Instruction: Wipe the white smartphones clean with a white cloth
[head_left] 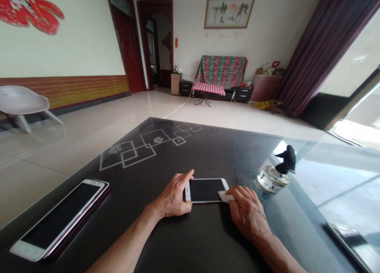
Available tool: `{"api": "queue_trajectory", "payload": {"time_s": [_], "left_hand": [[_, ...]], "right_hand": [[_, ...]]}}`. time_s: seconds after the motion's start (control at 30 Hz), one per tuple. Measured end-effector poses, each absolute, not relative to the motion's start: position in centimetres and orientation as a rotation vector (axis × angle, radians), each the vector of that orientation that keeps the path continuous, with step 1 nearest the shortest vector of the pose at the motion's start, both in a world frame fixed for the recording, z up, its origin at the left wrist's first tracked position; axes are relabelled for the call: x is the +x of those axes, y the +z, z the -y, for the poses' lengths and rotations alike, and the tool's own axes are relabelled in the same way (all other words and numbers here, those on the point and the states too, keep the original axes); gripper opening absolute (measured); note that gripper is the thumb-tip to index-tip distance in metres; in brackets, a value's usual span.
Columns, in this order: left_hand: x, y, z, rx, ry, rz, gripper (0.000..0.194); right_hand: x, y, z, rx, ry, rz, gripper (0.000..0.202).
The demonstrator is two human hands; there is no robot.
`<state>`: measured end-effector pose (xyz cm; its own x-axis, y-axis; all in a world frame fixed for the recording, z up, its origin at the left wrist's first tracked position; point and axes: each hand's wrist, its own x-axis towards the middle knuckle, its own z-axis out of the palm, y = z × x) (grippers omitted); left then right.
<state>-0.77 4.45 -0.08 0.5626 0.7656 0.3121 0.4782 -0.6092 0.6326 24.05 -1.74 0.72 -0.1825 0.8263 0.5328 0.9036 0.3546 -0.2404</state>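
Observation:
A white smartphone (206, 190) with a dark screen lies flat and sideways on the black table (184, 241). Its left end is gripped by my left hand (176, 195), thumb on the near edge and fingers at the far edge. Over the phone's right end, my right hand (247, 211) pinches a small white cloth or tissue (227, 196) that touches the screen's near right corner. Part of the cloth is hidden under the fingers. Beyond my right hand stands a clear spray bottle (273, 179) with a black trigger head, holding clear liquid.
Another white phone (63, 217), apparently stacked on something pinkish, lies at the table's left. A further phone-like device (354, 243) rests at the right edge. Grey square patterns (139, 154) mark the far tabletop. A white chair (23, 102) stands on the floor at left.

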Motion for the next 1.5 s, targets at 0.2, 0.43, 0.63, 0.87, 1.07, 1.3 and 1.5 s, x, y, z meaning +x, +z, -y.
{"api": "queue_trajectory", "payload": {"time_s": [0.2, 0.43, 0.63, 0.87, 1.07, 1.3, 1.5], "left_hand": [[-0.8, -0.3, -4.5, 2.306, 0.801, -0.979, 0.095], [-0.7, -0.5, -4.6, 2.384, 0.846, -0.965, 0.093], [-0.7, -0.5, -4.3, 2.469, 0.826, -1.054, 0.089], [-0.6, -0.1, -4.1, 2.459, 0.845, -1.154, 0.091], [-0.5, -0.1, -4.4, 2.376, 0.844, -1.161, 0.092], [-0.7, -0.1, -4.7, 2.292, 0.843, -1.171, 0.094], [-0.6, -0.1, -4.7, 2.295, 0.835, -1.175, 0.094]], "right_hand": [[24.0, 0.1, 1.2, -1.482, -0.25, 1.999, 0.022], [23.9, -0.3, 0.5, -1.519, -0.263, 2.013, 0.033], [23.7, 0.2, 1.7, -1.474, -0.215, 2.076, 0.032], [24.4, -0.1, 0.9, -1.549, -0.253, 2.012, 0.031], [24.7, 0.1, -0.2, -1.556, -0.224, 2.056, 0.031], [22.7, 0.6, -0.9, -1.498, -0.181, 2.141, 0.033], [19.7, 0.7, -1.1, -1.403, -0.046, 2.177, 0.033]]}}
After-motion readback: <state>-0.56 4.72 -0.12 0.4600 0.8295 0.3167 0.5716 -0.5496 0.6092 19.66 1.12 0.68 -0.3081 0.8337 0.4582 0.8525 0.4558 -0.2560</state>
